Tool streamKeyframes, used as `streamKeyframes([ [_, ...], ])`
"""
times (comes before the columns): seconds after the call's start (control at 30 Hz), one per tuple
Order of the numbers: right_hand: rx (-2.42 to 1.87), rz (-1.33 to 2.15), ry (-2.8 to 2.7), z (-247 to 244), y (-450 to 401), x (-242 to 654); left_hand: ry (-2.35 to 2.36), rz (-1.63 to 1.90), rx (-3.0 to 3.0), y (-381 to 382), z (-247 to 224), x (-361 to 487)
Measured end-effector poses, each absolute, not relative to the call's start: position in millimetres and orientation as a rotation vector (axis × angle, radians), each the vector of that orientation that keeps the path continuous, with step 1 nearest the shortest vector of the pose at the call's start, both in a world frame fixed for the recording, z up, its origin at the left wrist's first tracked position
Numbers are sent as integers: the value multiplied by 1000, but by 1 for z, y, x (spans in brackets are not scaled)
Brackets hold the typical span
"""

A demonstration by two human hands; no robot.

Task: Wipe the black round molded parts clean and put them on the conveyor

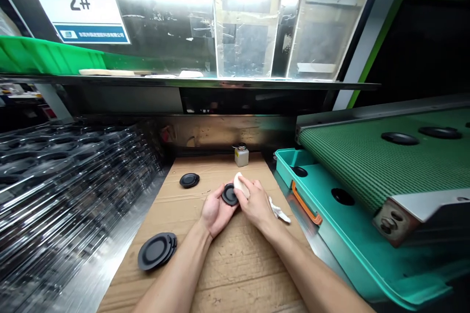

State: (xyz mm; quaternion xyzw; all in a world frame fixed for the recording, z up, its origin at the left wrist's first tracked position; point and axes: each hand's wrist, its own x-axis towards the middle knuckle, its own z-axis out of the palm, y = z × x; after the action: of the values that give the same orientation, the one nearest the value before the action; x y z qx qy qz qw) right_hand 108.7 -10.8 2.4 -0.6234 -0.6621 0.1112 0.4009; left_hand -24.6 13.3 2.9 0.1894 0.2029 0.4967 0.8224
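My left hand (217, 212) holds a round black disc-shaped part (229, 194) with its face turned up, above the cardboard sheet (235, 274). Between the fingers and thumb of my right hand (256, 201) is a white pad (240, 185), its edge at the disc's right side. Whether the pad touches the disc I cannot tell. Just right of my right hand lies a crumpled white cloth (279, 211). A stack of black discs (157, 251) rests left of my left forearm, and a smaller group of discs (189, 180) sits farther back.
A small bottle (241, 155) stands at the cardboard's far edge. Clear plastic trays (73, 195) are piled at left. On the right, a teal bin (352, 254) with several black discs sits beneath a green conveyor belt (367, 151). A metal shelf (235, 84) with a green crate (47, 56) spans the back.
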Motion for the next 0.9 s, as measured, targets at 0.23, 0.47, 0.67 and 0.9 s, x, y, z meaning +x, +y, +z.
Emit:
streamKeyframes([
  [0.23, -1278, 697, -1653, 10, -17, 122, 511, 1132, 314, 20, 4, -27],
  [0.47, -1204, 989, -1481, 0, -11, 114, 499, 1061, 493, 11, 2, -16],
  [0.67, -1282, 958, -1717, 3, -13, 126, 569, 1041, 496, 10, -2, -20],
  [0.9, -1435, 382, -1825, 18, -21, 118, 547, 1062, 464, 11, -4, -14],
])
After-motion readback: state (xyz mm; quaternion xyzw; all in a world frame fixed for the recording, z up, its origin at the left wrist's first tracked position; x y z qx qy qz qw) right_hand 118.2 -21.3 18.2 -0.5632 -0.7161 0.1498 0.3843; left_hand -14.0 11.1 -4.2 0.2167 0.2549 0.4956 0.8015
